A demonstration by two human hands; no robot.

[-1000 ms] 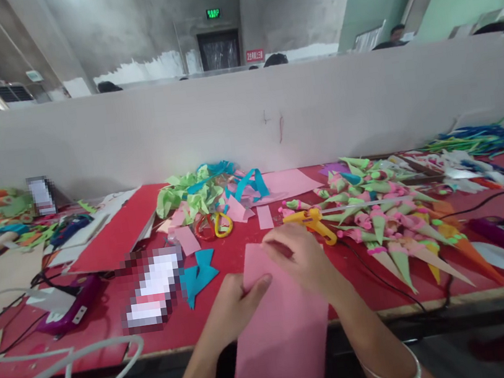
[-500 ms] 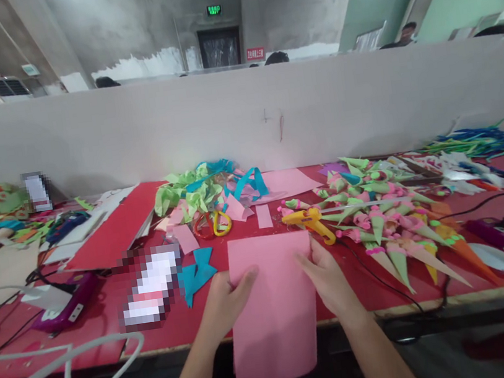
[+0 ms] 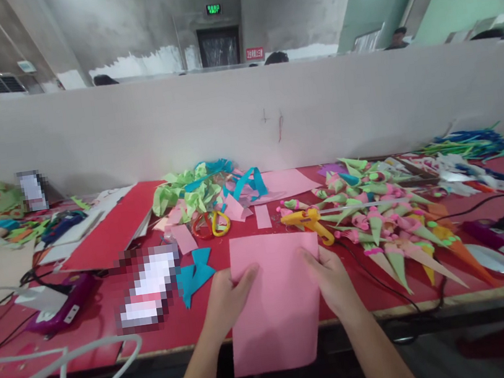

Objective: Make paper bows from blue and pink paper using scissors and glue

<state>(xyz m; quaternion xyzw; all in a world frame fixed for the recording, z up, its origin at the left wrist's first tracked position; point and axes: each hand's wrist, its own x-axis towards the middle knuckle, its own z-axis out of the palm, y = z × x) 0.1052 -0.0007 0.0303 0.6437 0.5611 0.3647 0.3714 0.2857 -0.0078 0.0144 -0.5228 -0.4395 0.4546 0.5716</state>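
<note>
Currently left hand (image 3: 227, 294) and right hand (image 3: 336, 280) both pinch pink sheet (image 3: 276, 311), lower center, no cuts visible; decorated cones (image 3: 376, 228) piled right, glue gun (image 3: 307, 219) unheld. Remaining count unclear.

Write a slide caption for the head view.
Two hands hold pink paper before a red table strewn with paper cones.

Single head-worn view, facing forward and down over the red table (image 3: 161, 342).

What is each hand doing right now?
Left hand: closed on the left edge of the pink sheet, thumb on top.
Right hand: closed on its right edge, thumb on top.
</note>
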